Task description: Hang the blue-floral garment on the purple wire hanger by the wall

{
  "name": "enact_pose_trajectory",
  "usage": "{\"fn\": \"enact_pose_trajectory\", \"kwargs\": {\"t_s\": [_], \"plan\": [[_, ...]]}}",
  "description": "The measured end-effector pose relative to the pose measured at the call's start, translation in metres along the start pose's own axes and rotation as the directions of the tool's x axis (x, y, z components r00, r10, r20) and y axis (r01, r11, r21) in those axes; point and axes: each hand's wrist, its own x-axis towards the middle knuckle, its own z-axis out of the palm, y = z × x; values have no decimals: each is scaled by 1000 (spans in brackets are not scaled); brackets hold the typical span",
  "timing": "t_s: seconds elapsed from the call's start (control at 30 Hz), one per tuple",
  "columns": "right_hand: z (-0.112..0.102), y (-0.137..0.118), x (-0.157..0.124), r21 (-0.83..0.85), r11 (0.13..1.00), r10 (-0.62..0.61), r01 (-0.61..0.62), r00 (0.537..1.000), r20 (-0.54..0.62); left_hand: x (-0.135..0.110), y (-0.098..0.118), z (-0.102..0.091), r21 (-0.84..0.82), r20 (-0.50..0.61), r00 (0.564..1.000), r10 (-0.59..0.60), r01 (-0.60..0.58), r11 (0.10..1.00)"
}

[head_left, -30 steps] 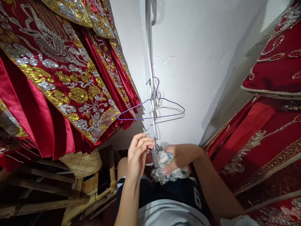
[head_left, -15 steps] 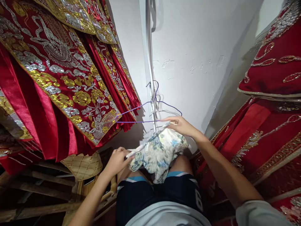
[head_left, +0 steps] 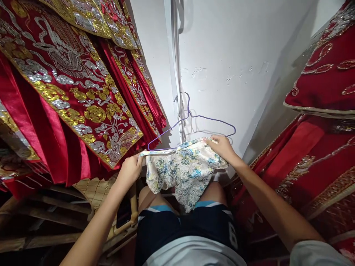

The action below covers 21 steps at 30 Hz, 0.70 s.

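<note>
Far to the left of both hands hang red embroidered garments (head_left: 69, 92), heavy with gold and silver thread, their hems reaching down just above and beside the left hand (head_left: 130, 170). Below that hand sits a woven cushion (head_left: 94, 188) on a wooden frame. The left hand is closed on the left end of a floral cloth (head_left: 180, 171), pinching its top edge, and the right hand (head_left: 222, 147) grips the same edge at the other end, so the two hands are held well apart with the cloth stretched between them and sagging down over the person's dark shorts (head_left: 188, 229). Just above the cloth's top edge, between the hands, hangs a purple wire hanger (head_left: 191, 118) from a hook on the white wall (head_left: 235, 55); its lower bar lies along or touching the cloth. To the right of the right hand more red embroidered fabric (head_left: 318, 129) is draped.
</note>
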Motion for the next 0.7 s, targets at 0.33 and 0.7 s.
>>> {"fn": "enact_pose_trajectory", "kwargs": {"t_s": [0.33,0.7], "plan": [[-12,-17,-23,97,995,-1,-12,991,131,85,61,-4,-464,-206,962,177,-255,848],[-48,-13,-44,15,1000,30,-28,985,-168,78,89,-10,-188,-402,847,347,-448,874]]}}
